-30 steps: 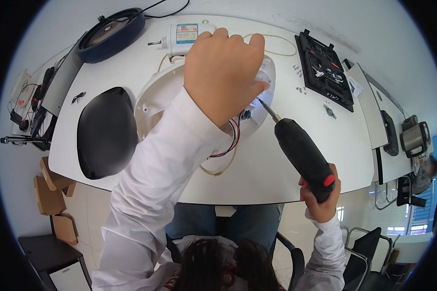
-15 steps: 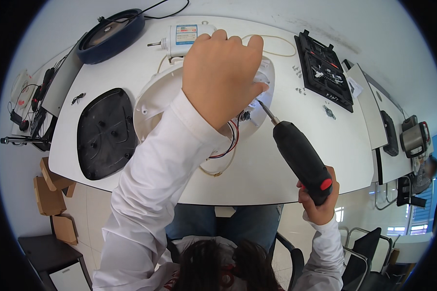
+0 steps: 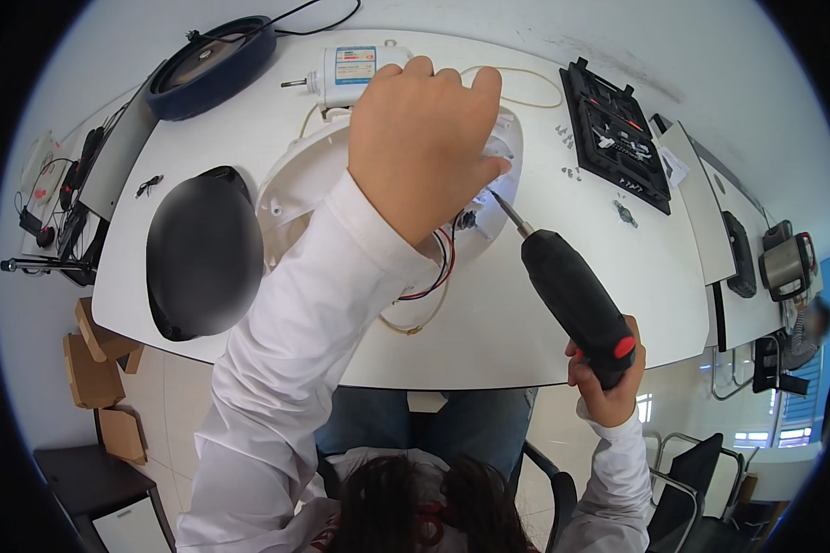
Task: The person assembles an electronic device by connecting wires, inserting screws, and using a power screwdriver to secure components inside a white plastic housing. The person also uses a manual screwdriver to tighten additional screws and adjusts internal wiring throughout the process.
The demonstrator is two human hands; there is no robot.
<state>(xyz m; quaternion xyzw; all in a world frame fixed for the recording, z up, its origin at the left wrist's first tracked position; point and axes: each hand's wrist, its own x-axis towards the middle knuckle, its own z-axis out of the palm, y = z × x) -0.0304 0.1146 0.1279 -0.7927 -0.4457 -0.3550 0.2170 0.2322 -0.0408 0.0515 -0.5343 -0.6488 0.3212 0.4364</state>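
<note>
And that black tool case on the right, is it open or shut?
Open: the tool case shows small light pieces uncovered inside it.

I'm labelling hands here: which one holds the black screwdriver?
The right hand, gripping the rear end of the black screwdriver; the left hand is over the white housing instead.

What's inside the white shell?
Toward the right of the white shell, a small dark part and coloured wires show. The left hand and white sleeve cover its middle; whatever lies there can't be seen.
</note>
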